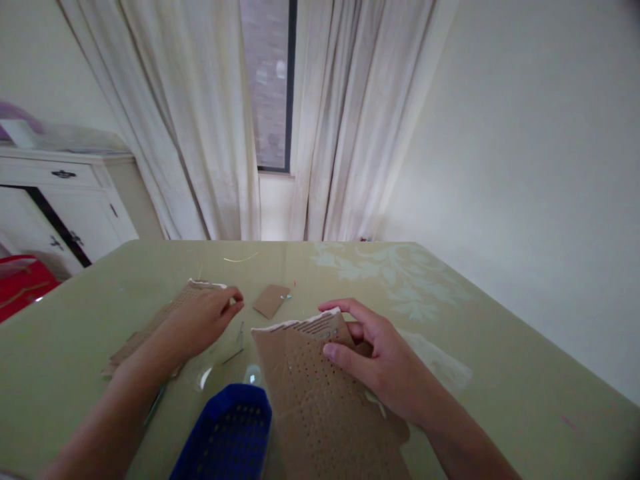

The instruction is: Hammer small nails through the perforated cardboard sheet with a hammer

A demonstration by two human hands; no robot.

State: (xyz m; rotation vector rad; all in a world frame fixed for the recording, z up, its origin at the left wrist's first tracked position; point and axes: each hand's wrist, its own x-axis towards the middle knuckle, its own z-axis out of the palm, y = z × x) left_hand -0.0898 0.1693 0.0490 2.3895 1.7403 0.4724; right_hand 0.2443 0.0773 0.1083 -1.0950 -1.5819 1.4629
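Note:
My right hand (375, 353) grips the upper right edge of a brown cardboard sheet (320, 400), thumb in front and fingers behind. Rows of small holes cover the sheet, and a ragged white edge with dark slanted lines runs along its top. My left hand (215, 313) is raised to the left with thumb and fingertips pinched together; whatever they hold, if anything, is too small to make out. Under the left forearm lies another holed cardboard piece (173, 310) with a white top edge, partly hidden by the arm.
A blue perforated basket (230, 433) stands at the front. Beyond it are a small cardboard square (271, 301), a clear round item (254, 375) and a thin yellowish strand (241, 259). Clear plastic (440, 360) lies right of my right hand. A white cabinet (65, 200) stands left.

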